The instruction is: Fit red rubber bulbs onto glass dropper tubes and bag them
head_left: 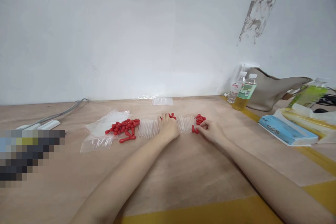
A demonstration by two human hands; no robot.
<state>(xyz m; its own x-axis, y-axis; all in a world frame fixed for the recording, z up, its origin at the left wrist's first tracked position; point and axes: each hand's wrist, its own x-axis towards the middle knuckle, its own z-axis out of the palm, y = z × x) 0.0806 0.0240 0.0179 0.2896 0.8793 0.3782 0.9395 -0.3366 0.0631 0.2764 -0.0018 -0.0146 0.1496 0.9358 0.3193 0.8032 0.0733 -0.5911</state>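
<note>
My left hand (pixel 168 127) rests curled on a row of clear glass dropper tubes (pixel 147 128), fingers closed over a few red rubber bulbs (pixel 172 115). My right hand (pixel 210 129) pinches at the red-bulbed end (pixel 199 119) of a second bundle of clear tubes (pixel 186 124) between the two hands. A loose pile of red bulbs (pixel 123 126) lies to the left, with one assembled red-topped dropper (pixel 127 139) in front of it.
Clear plastic zip bags (pixel 101 133) lie under and beside the bulb pile; another bag (pixel 162 101) sits near the wall. Water bottles (pixel 243 92), a beige bag (pixel 273 89), a blue tissue pack (pixel 286 130) at right. A cable (pixel 56 114) and white blocks at left.
</note>
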